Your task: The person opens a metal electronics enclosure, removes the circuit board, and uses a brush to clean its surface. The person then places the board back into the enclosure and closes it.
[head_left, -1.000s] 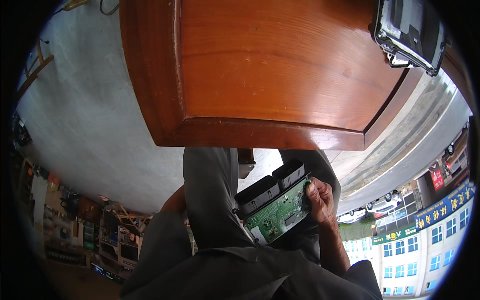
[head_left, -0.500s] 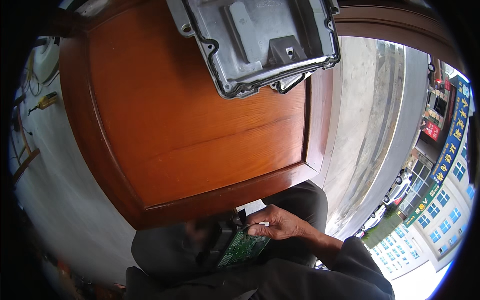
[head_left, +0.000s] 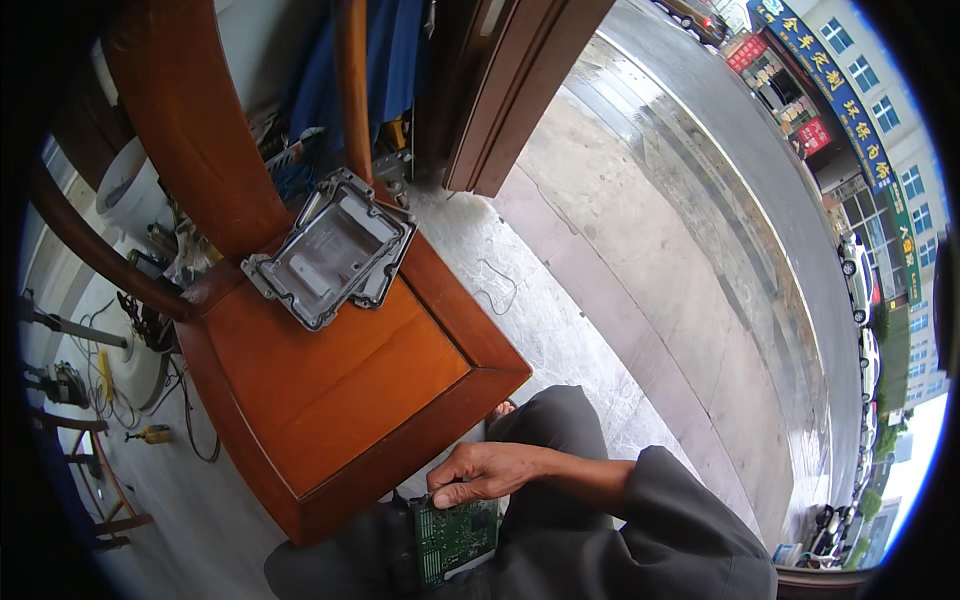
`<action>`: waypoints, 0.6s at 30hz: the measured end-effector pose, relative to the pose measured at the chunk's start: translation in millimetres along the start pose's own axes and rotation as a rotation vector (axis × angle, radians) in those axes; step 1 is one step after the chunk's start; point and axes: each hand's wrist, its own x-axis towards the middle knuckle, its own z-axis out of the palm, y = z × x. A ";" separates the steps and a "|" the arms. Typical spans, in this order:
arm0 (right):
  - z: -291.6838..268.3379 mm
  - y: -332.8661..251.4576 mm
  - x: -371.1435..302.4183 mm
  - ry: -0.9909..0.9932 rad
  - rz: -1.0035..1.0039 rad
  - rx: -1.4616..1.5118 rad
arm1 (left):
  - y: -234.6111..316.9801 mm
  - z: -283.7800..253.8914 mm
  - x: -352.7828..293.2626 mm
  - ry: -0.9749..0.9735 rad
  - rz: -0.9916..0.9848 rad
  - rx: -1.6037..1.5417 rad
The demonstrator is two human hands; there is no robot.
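My right hand (head_left: 478,474) grips a green circuit board (head_left: 462,538) by its upper edge, thumb and fingers pinched over the rim. The board sits above my lap, its solder side facing up, with a dark connector part along its left edge. I cannot see my left hand. Ahead of me, on a brown wooden chair (head_left: 330,370), lies an open metal housing (head_left: 322,255) with a dark-edged rim. A second metal piece (head_left: 380,282) shows partly beneath it.
The chair's seat edge is close to my knees. To the left on the floor are a yellow tool (head_left: 152,435), loose cables and a small wooden frame (head_left: 100,480). A white bucket (head_left: 135,190) stands behind the chair. A doorway opens onto pavement (head_left: 680,220) at right.
The view has swung, so the whole chair and the housing now show. The blurred left hand by the board has gone from sight. My right hand still holds the board.
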 end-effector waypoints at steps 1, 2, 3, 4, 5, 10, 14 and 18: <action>5.8 -0.6 -2.6 -0.014 -0.027 0.011 | 7.0 -13.5 5.6 0.041 0.016 -0.018; 7.5 -1.4 -7.0 -0.033 -0.072 -0.067 | 15.9 -18.8 7.7 0.071 0.034 -0.042; 11.9 0.7 -6.3 -0.003 -0.105 -0.054 | 26.6 -27.3 10.9 0.103 0.055 -0.063; 16.1 1.7 -4.3 0.024 -0.130 -0.043 | 35.8 -36.0 11.6 0.130 0.073 -0.091; 15.9 1.0 -3.9 0.045 -0.153 -0.037 | 44.6 -45.4 11.9 0.159 0.086 -0.122; 5.5 4.0 -31.3 0.200 -0.219 -0.102 | 92.6 -73.5 -1.0 0.230 0.146 -0.232; -8.8 1.4 -51.5 0.337 -0.284 -0.054 | 101.0 -84.1 -24.5 0.296 0.158 -0.355; -16.5 -1.3 -62.2 0.448 -0.295 0.172 | 59.2 -85.6 -62.8 0.386 0.127 -0.543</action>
